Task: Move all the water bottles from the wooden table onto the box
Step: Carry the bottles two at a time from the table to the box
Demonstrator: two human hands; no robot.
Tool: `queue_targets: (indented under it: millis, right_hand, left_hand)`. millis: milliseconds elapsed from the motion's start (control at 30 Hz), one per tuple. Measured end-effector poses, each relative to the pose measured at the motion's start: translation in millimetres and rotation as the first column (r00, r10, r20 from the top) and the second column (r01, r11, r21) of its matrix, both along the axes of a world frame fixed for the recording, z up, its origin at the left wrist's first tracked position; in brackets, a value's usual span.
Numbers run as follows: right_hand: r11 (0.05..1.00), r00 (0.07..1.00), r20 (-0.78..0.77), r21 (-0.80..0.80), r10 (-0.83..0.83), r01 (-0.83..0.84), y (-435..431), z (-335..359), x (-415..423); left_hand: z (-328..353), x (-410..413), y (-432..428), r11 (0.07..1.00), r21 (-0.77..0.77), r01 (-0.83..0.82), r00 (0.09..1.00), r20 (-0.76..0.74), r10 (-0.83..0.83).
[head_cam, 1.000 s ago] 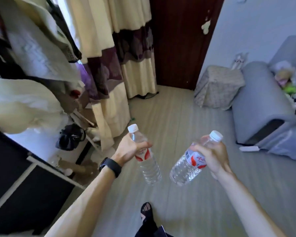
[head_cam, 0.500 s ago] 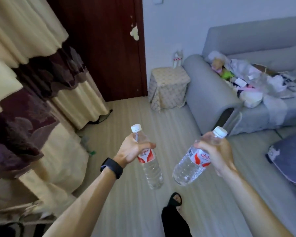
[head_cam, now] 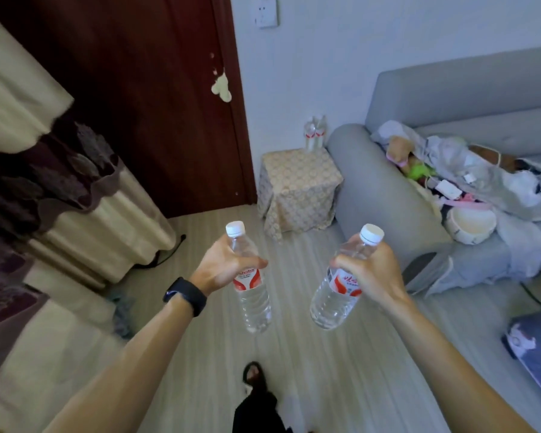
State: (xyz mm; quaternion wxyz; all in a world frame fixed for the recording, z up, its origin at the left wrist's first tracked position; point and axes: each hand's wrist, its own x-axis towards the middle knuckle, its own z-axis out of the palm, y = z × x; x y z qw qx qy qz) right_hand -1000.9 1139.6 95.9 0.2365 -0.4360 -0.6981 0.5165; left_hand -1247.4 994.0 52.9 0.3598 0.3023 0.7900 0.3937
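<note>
Left hand (head_cam: 221, 268) grips 1 water bottle (head_cam: 254, 307) at the shoulder and upper label. Fingers curl round it from the left and the thumb crosses the front, tip on the bottle's right side. This bottle hangs close to upright, white cap (head_cam: 235, 228) on top, base down over the floor (head_cam: 310, 354).

Right hand (head_cam: 374, 275) grips a 2nd water bottle (head_cam: 331, 304) near the neck and label, fingers wrapped across the front. The thumb is hidden behind the bottle. This one tilts, white cap (head_cam: 371, 233) up and to the right, base down-left. The 2 held bottles are near each other but apart, both in mid-air at about the same height, clear with red-and-white labels.

Ahead stands the cloth-covered box (head_cam: 297, 185), between the dark door (head_cam: 156, 104) and the grey sofa (head_cam: 384, 198). 2 more bottles (head_cam: 315, 132) stand upright at the back of its top, against the wall. Both hands are well short of the box.

Black wristband (head_cam: 186, 295) on the left wrist. Curtain (head_cam: 60, 198) at left. Clutter on the sofa seat.
</note>
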Motion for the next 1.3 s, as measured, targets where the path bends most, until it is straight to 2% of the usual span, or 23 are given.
queue_targets:
  millis: [100,300,433,633,800,933,1033,1200,1300]
  right_hand:
    - [1.000,0.999,0.051,-0.002,-0.001,0.001,53.1,-15.0,-44.7]
    - [1.000,0.991,0.135,-0.015,-0.003,0.005,154.0,-27.4,-137.8]
    - [0.999,0.990,0.135,0.019,-0.034,0.032,219.1,-25.3,-185.0]
    - [0.991,0.985,0.132,-0.049,-0.113,0.121,306.4,-38.3,-228.0]
    - [0.988,0.976,0.196,-0.099,-0.095,0.116,388.2,-78.8,-257.5]
    - [0.988,0.966,0.254,-0.133,-0.047,0.083,449.3,-111.7,-278.5]
    - [0.987,0.952,0.300,-0.164,0.054,-0.004,496.2,-128.2,-298.8]
    - [0.980,0.905,0.381,-0.137,0.189,-0.147,565.5,-149.4,-335.4]
    - [0.973,0.888,0.408,-0.169,0.213,-0.156,608.5,-173.7,-360.4]
  left_hand:
    - [-15.3,-34.6,53.7,1.000,-0.024,0.004,1.000,-0.018,-0.004]
    - [-28.7,-122.4,168.5,1.000,-0.010,0.006,0.999,0.038,-0.006]
    - [-28.7,-177.9,252.1,0.998,-0.022,0.055,0.997,0.051,-0.054]
    - [-32.6,-218.8,353.2,0.992,-0.053,0.115,0.993,0.045,-0.112]
    - [-67.9,-238.4,425.5,0.986,-0.144,0.086,0.995,0.059,-0.078]
    - [-96.2,-243.5,477.0,0.966,-0.254,0.053,0.997,0.062,-0.039]
    - [-114.0,-253.0,519.5,0.949,-0.312,0.037,0.996,0.091,-0.009]
    - [-145.7,-273.7,577.9,0.907,-0.416,-0.072,0.995,0.035,0.095]
    - [-169.4,-287.8,614.0,0.910,-0.407,-0.084,0.994,0.029,0.104]
